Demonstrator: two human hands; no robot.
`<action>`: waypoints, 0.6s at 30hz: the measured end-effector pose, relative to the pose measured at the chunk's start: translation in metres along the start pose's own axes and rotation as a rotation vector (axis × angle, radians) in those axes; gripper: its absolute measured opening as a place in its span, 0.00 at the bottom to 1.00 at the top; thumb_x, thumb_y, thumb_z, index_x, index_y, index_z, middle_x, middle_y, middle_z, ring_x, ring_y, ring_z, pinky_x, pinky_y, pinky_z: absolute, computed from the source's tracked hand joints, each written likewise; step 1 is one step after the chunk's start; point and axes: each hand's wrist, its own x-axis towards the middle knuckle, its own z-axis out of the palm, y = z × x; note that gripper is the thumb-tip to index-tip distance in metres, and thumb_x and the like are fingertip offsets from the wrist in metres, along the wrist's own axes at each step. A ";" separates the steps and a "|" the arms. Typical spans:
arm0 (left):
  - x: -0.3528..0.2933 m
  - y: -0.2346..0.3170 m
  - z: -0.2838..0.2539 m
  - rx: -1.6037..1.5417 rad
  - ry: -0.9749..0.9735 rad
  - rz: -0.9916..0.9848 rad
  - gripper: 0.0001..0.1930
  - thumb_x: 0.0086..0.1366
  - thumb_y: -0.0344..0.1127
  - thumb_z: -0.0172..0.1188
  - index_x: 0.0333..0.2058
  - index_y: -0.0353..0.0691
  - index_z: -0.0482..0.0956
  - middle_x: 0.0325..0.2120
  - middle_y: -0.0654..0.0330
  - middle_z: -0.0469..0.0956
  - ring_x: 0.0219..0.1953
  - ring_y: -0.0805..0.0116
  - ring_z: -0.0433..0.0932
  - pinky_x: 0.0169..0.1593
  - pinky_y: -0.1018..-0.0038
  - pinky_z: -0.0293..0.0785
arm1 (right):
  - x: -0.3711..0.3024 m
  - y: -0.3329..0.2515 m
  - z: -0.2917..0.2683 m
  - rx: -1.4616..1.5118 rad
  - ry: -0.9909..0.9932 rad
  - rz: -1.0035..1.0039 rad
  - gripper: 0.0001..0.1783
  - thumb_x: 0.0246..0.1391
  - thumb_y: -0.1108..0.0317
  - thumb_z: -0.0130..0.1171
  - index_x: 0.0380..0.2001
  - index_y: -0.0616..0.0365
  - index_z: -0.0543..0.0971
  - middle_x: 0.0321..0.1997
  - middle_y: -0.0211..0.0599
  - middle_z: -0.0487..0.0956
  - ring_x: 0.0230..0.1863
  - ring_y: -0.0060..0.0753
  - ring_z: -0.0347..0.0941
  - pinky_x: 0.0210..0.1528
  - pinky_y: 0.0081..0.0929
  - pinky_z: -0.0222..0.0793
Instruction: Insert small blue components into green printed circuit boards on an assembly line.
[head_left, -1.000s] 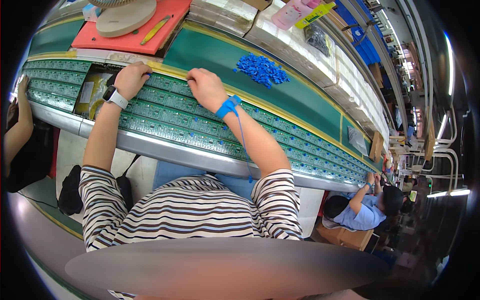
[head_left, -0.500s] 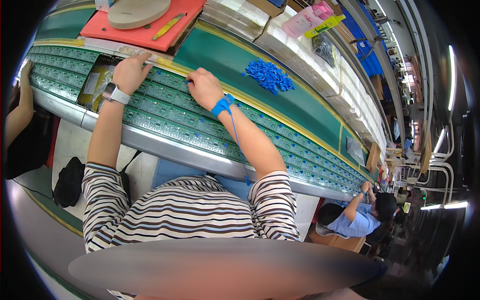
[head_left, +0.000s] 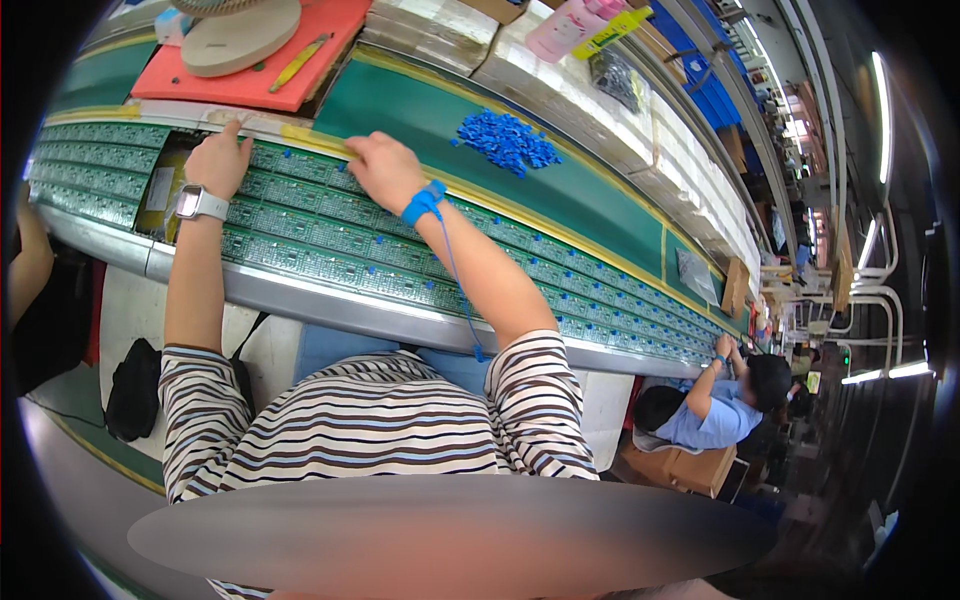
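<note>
Rows of green circuit boards [head_left: 330,238], dotted with small blue components, lie on the long metal-edged line in front of me. My left hand [head_left: 217,163], with a watch on its wrist, rests at the far side of the boards beside a gap, thumb and index finger apart. To its right, my right hand [head_left: 385,170] is over the far row, near the yellow-taped edge. Its fingers are bent and close together; whatever is between them is hidden. A blue strap with a coiled cord [head_left: 428,203] circles the right wrist. Beyond lies a pile of blue components [head_left: 508,140] on a green mat.
A red foam board [head_left: 255,85] at the far left carries a round beige disc [head_left: 240,38] and a yellow-handled tool [head_left: 298,65]. White foam blocks [head_left: 570,85] line the back, with a pink bottle [head_left: 575,28] on top. Co-workers sit left and right [head_left: 715,410].
The whole view has shifted, so most things appear farther left. My right fingertips have come slightly away from a blue component on the far row. My left hand stays near the gap.
</note>
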 end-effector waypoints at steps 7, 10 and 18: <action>0.001 0.005 -0.002 0.020 -0.008 0.013 0.14 0.59 0.44 0.54 0.40 0.44 0.73 0.25 0.46 0.78 0.30 0.46 0.78 0.32 0.55 0.74 | -0.016 0.098 -0.044 -0.594 0.292 0.136 0.08 0.42 0.70 0.53 0.28 0.53 0.79 0.33 0.38 0.73 0.38 0.43 0.68 0.37 0.38 0.67; 0.001 0.005 -0.001 0.027 -0.011 0.018 0.14 0.59 0.44 0.54 0.41 0.44 0.73 0.25 0.45 0.78 0.30 0.46 0.78 0.32 0.55 0.74 | -0.028 0.112 -0.040 -0.582 0.280 0.049 0.08 0.43 0.70 0.52 0.29 0.53 0.79 0.34 0.36 0.73 0.39 0.42 0.67 0.37 0.37 0.67; 0.000 0.033 -0.009 0.103 0.087 0.168 0.15 0.56 0.39 0.57 0.42 0.41 0.73 0.34 0.50 0.76 0.36 0.51 0.76 0.36 0.60 0.74 | -0.040 0.106 -0.035 -0.373 0.248 -0.016 0.07 0.43 0.73 0.53 0.28 0.55 0.78 0.31 0.38 0.73 0.36 0.41 0.69 0.39 0.37 0.70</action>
